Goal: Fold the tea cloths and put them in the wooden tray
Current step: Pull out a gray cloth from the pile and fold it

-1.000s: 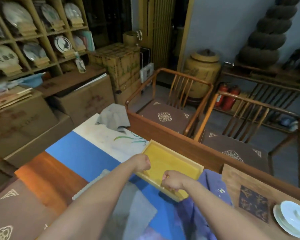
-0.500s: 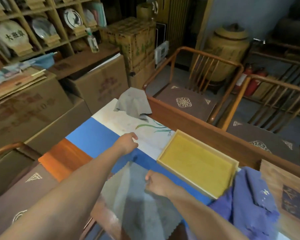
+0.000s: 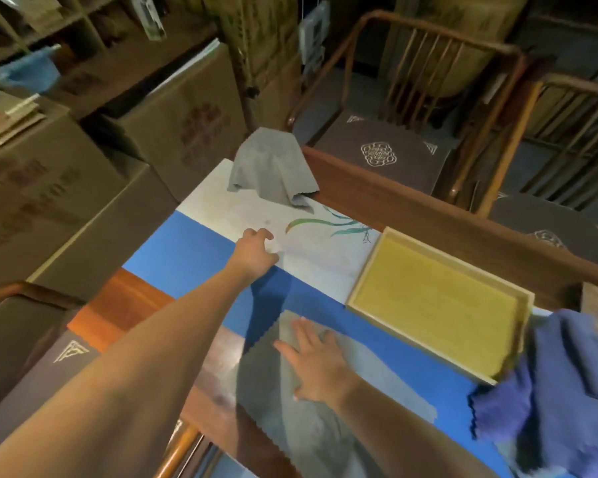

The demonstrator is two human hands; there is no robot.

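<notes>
- Worktop (image 3: 187, 250): long wooden surface under a blue-and-white runner. The head view now looks more steeply down and further left than 1.0 s ago, so the near edge and the flat cloth take up more of the picture.
- Flat grey cloth (image 3: 290, 419): spread at the near edge, partly hanging over it, pinked border showing. Not yet folded. It lay mostly below both forearms 1.0 s ago; now it is the thing being worked.
- Wooden tray (image 3: 354, 291): sits on the runner to the right of the flat cloth, yellow liner bare, no cloth in it. Both hands were at its near rim 1.0 s ago; both have since left it. Judgement: the tray was being positioned, and that step looks finished.
- Blue cloth (image 3: 567, 391): crumpled heap at the right, one edge touching the tray's near right corner. Unfolded.
- Crumpled grey cloth (image 3: 273, 167): bunched at the far end of the runner, well apart from the tray. Unfolded.
- Right hand (image 3: 315, 367): fingers straight and spread, palm flat on the flat grey cloth, pressing it. Grip released; 0.5 s ago it was a fist beside this cloth.
- Left hand (image 3: 256, 250): reaching over the white part of the runner toward the crumpled grey cloth, apart from it. Fingers loosely curled, grasping nothing.
- Judgement: task is at its start, three cloths unfolded, none in the tray. The right hand seems to be smoothing the first cloth; the left may be fetching the far one.
</notes>
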